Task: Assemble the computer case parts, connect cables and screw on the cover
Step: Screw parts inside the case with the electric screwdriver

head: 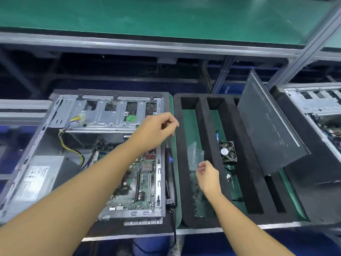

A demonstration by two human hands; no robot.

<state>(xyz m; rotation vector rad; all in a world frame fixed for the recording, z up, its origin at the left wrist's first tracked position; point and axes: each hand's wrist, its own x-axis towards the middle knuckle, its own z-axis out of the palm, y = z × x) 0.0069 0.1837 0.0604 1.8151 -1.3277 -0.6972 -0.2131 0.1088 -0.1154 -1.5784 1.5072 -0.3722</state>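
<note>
The open computer case [103, 111] lies on its side at the left, showing the green motherboard [142, 178], the grey power supply [38, 180] and yellow-black cables [73, 150]. My left hand [158, 130] hovers over the case's right edge with its fingers curled into a pinch; I see nothing in them. Over a slot of the black foam tray [208, 130], my right hand [207, 174] has its fingers apart, the tips at a clear plastic bag [195, 156]. A black fan [227, 151] lies in the neighbouring slot. The black cover panel [267, 130] leans across the tray's right side.
A black power screwdriver [169, 174] lies between the case and the tray, its cord hanging over the front edge. A blue cable [217, 136] lies behind the fan. Another open case [317, 108] stands at the far right. A green shelf [166, 17] runs overhead behind.
</note>
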